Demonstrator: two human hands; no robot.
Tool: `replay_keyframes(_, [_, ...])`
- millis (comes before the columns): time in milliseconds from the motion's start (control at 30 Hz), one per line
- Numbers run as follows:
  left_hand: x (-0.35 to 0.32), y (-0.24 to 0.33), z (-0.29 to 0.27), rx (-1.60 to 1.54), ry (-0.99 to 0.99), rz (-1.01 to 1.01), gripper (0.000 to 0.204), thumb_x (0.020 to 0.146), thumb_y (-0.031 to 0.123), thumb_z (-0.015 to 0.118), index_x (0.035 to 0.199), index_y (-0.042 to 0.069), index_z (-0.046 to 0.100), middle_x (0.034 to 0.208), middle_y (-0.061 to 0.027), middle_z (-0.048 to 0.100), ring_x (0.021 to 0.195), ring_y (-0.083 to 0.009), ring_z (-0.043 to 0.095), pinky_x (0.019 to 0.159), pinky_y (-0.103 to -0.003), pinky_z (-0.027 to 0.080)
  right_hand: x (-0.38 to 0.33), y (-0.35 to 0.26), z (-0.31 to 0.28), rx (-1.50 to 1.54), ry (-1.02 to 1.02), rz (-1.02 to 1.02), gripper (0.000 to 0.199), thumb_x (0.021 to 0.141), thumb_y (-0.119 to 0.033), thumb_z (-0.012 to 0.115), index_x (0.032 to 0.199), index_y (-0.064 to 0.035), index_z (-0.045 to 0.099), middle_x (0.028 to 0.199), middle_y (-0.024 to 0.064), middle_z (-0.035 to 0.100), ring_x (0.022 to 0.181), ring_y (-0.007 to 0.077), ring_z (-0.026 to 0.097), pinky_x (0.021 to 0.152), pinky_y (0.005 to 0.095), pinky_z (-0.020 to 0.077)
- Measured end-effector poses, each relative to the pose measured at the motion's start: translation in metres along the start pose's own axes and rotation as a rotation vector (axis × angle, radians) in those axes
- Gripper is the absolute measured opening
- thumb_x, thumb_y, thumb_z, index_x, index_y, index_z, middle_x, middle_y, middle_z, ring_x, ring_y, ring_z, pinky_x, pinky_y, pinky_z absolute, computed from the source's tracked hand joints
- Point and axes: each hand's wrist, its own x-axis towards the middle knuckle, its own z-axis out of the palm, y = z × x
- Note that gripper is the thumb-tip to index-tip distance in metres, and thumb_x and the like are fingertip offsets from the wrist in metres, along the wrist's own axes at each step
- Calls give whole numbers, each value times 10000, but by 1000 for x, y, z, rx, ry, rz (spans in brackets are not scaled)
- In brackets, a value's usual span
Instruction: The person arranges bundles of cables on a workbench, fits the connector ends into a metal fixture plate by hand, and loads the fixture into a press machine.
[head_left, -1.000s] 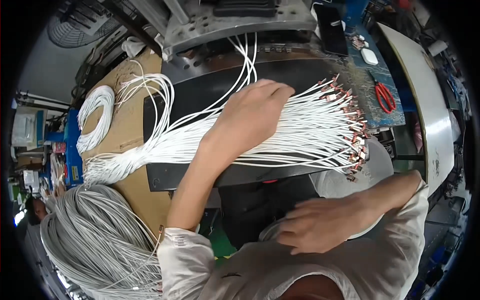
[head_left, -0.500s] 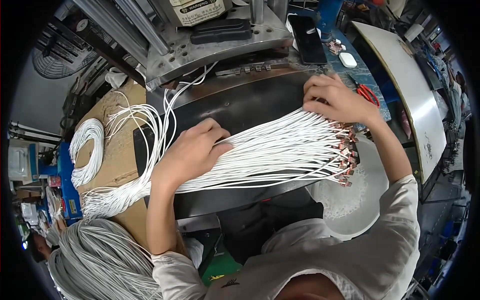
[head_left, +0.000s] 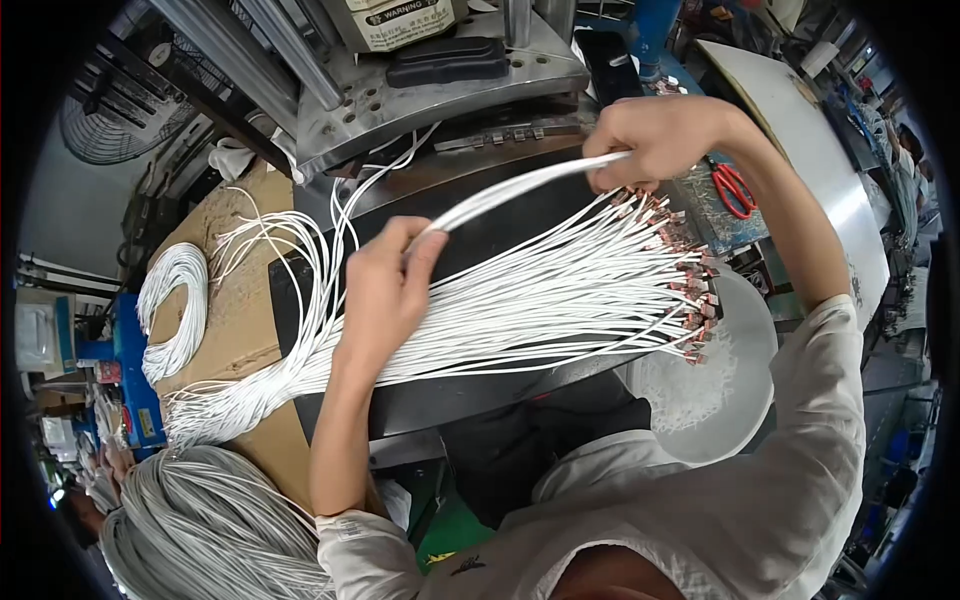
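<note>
Between both hands [head_left: 520, 190], lifted white wires [head_left: 520, 187]

Thin bunch of white wires [head_left: 520, 188], taut, raised above perhaps identical fanned wires [head_left: 540, 300].

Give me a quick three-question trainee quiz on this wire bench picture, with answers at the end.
1. True or false: the left hand and right hand hold one small bunch of white wires lifted above the spread wires.
2. What tips the spread wires' right ends?
A. black plugs
B. copper-coloured terminals
C. bare strands
3. Which red-handled tool lies beyond the right forearm?

Key:
1. true
2. B
3. scissors
</note>
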Motion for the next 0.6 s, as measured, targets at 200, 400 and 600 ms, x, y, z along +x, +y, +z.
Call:
replay_keyframes(200, [10,2,-3,-337,-103,-293,218,1013,208,607,1009,-8,637,697,24,546,619,-36,440,547,-241,364,-5,7,16,401,94,-107,374,1027,-345,547,937,0,663,581,-5,561,541,96,573,511,271,464])
replay_keyframes(400, [42,-9,-1,-185,-779,-290,256,1003,235,630,1061,-13,648,689,36,537,587,-18,410,523,-213,329,-18,55,27,375,152,-100,406,1022,-365,551,902,8,658,654,12,606,567,84,580,551,254,480])
replay_keyframes(600, [73,28,32,-448,-1072,-400,287,1007,220,616,1156,-23,653,680,41,534,545,-14,412,488,-204,310,-50,82,19,461,190,84,290,980,-264,627,962,22,678,718,24,632,612,78,590,571,249,481])
